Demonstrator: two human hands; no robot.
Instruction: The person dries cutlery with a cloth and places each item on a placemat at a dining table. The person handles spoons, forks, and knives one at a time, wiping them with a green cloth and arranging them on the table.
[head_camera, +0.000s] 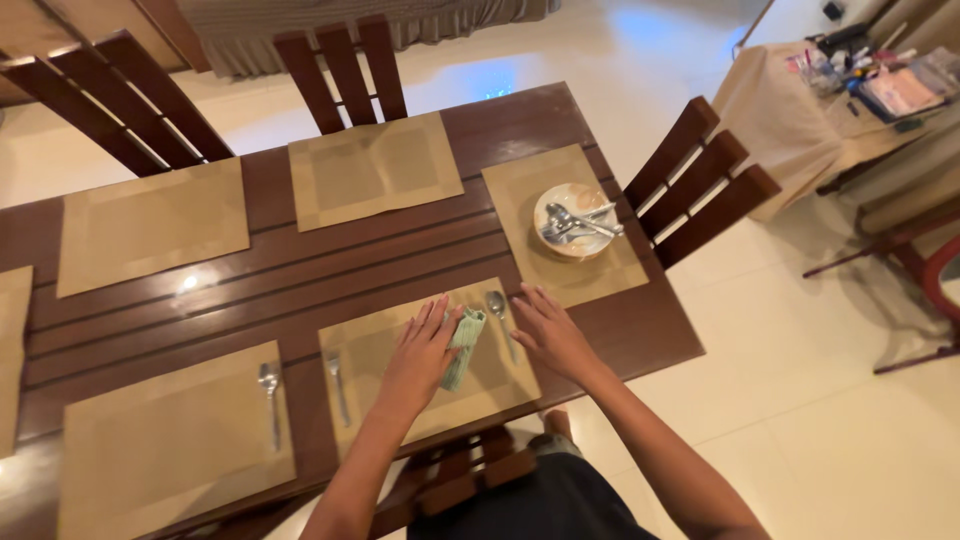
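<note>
Left hand (420, 350) flat beside folded green napkin (464, 346) — perhaps touching, right hand (548, 332) near spoon (499, 312)

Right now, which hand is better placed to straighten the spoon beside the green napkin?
Right, probably. The right hand lies flat just beside the spoon, on its outer side. The left hand rests against the rolled green napkin, which sits between it and the spoon.

Home dining room, wooden table (300, 270) with placemats (372, 168), slatted chairs (700, 180), cutlery plate (575, 222)
</note>
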